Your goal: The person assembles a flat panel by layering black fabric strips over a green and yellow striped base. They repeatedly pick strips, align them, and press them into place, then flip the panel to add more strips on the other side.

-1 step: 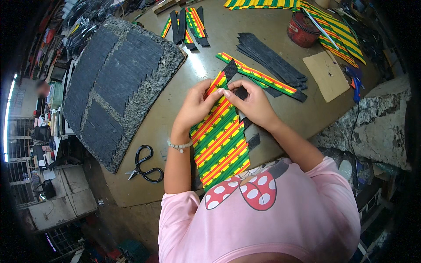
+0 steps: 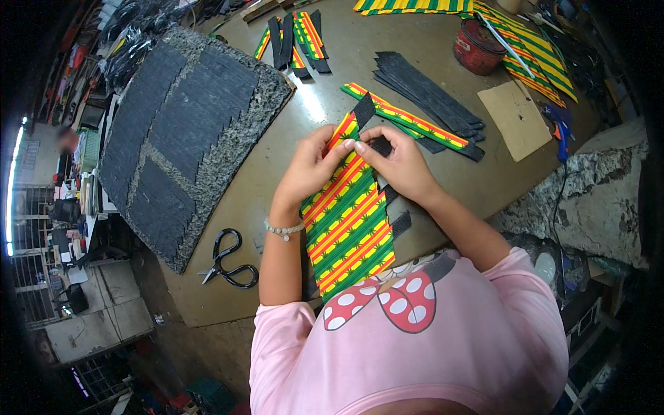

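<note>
Both hands are closed on a striped fabric piece (image 2: 349, 225) in green, yellow and red with small leaf shapes. My left hand (image 2: 315, 159) pinches its upper left edge, thumb on top. From the right, my right hand (image 2: 395, 160) grips the same upper part, and the two thumb tips almost meet. A black strip end (image 2: 363, 108) sticks out above the hands. More black ends show along the fabric's right edge. Beyond my right hand lie striped strips with black backing (image 2: 415, 119). Black-handled scissors (image 2: 232, 261) rest on the table left of the fabric.
A rough dark slab (image 2: 279, 86) carrying rows of black strips fills the left. A stack of black strips (image 2: 429, 93), a red can (image 2: 478, 47), cardboard (image 2: 515, 119) and a blue glue gun (image 2: 561, 135) lie right. Finished-looking strips (image 2: 308, 36) and striped cloth (image 2: 415, 5) lie at the far side.
</note>
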Available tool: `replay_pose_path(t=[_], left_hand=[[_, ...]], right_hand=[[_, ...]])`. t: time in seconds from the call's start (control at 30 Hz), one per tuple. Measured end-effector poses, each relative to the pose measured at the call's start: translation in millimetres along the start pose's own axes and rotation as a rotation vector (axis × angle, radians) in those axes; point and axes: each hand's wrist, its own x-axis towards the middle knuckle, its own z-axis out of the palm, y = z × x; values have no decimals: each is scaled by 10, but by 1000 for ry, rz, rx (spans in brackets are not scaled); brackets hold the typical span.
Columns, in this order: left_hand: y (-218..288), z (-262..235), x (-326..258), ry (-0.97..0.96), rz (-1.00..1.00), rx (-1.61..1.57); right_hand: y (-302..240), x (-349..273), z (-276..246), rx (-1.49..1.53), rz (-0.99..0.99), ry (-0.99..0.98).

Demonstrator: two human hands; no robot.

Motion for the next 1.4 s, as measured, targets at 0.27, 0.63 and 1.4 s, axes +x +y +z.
replay_pose_path(t=[0.27, 0.63, 1.4], left_hand=[[15, 18, 7, 1, 60, -198], [-23, 77, 38, 88, 77, -228], [-90, -196, -200, -185, 277, -289]], right_hand=[[-22, 0, -20, -6, -33, 23], [-16, 4, -21, -1, -37, 51], [318, 128, -56, -25, 180, 24]])
